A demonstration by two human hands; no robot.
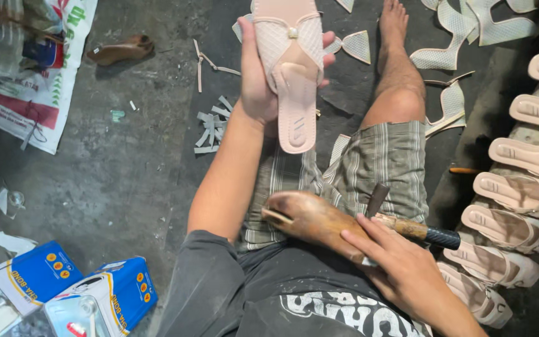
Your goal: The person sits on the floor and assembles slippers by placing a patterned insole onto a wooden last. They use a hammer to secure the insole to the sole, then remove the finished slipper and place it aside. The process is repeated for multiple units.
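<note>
Left hand (pixel 258 75) up at top centre of frame, grip wrapped round a pink sandal (pixel 294 68): thumb along its left edge, fingertips showing past the right edge. Sandal held sole-side toward camera, heel end pointing down, woven strap w/ small stud across the top; likely held up that way for a look at strap seating.

Right hand (pixel 400 268) at lower right, fingers spread loose over the rear of a wooden shoe last (pixel 313 221) lying across the lap, centre-low in frame. Not clamped, more a steadying rest. Last sits on the plaid shorts (pixel 382 162) so it's within reach w/o bending.

Hammer (pixel 416 229) just under/beside right hand, handle running to the right, head tucked against the last. Touching the hand or not: can't tell.

Right edge: row of finished pink sandals (pixel 519 193) stacked overlapping, prob. for output order. Top right: cut woven strap pieces (pixel 463 37) on the floor near the bare foot (pixel 394 19). Offcut strips (pixel 213 125) left of the forearm. Second last (pixel 120 50) upper left on concrete floor (pixel 126 168). Blue glue boxes (pixel 70 287) lower left, printed sack (pixel 32 75) upper left.
</note>
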